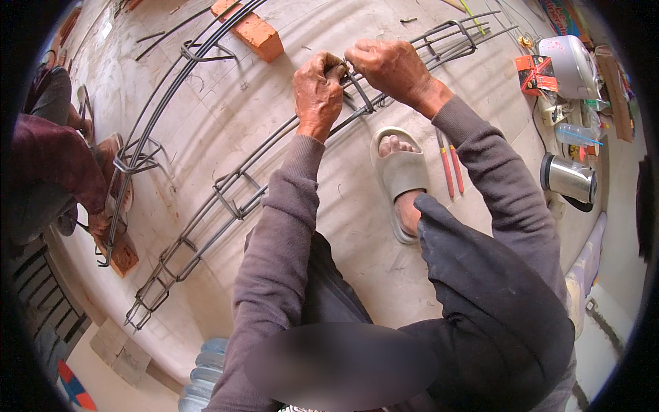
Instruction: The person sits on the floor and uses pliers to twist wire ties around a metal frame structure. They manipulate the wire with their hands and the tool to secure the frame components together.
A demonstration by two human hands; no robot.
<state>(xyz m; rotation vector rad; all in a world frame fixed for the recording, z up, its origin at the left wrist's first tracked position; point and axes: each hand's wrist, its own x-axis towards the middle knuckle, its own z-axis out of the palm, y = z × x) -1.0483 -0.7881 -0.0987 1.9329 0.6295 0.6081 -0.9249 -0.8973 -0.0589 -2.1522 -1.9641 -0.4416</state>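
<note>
A long rebar cage of thin dark bars and bent stirrups runs diagonally across the floor before me. At the upper corner of one stirrup, the fingers of my left hand are closed around the metal. Right beside it, my right hand is curled in a pinch, its fingertips almost meeting the left ones. Whatever lies between the right fingers is too small to make out. Pincers with red handles lie on the floor by my sandalled foot.
Another rebar cage rests on orange bricks at the left, where a person crouches. Along the right stand a white rice cooker, a red box and a steel kettle. A large water bottle is near my left side.
</note>
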